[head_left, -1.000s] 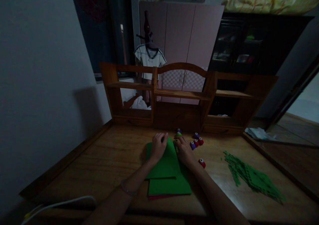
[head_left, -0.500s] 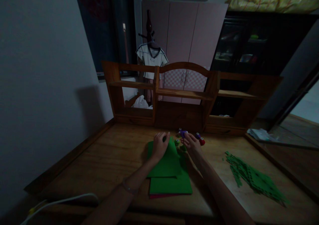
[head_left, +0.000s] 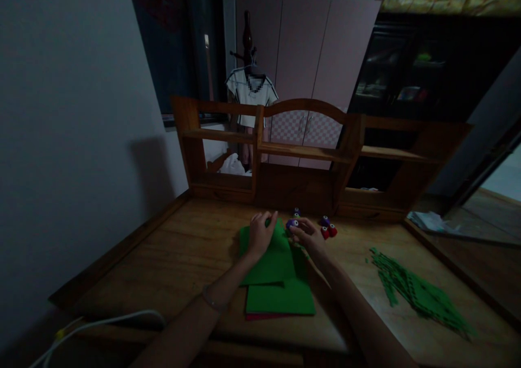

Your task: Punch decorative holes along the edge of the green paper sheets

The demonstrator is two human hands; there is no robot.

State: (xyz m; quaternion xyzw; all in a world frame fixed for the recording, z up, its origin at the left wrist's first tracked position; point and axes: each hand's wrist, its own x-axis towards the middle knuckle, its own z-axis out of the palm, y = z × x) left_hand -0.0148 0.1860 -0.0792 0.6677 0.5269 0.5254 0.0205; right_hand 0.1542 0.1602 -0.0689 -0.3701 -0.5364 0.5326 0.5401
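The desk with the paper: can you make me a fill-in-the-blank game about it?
The left hand rests on a sheet coloured ____.
The little gadget at the right hand's fingertips is coloured ____.
The bracelet is on the ____ wrist.
The cut-up strips lie to the ____ of the sheet.
Missing words: green; purple; left; right.

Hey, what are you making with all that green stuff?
The left hand rests on green sheets lying on the wooden desk. The right hand holds a small purple craft punch or something like it by the sheets' far edge. A few more little ones, red and purple, stand nearby. Off to the right lies a pile of green pieces full of holes. What it will turn into, I can't tell.
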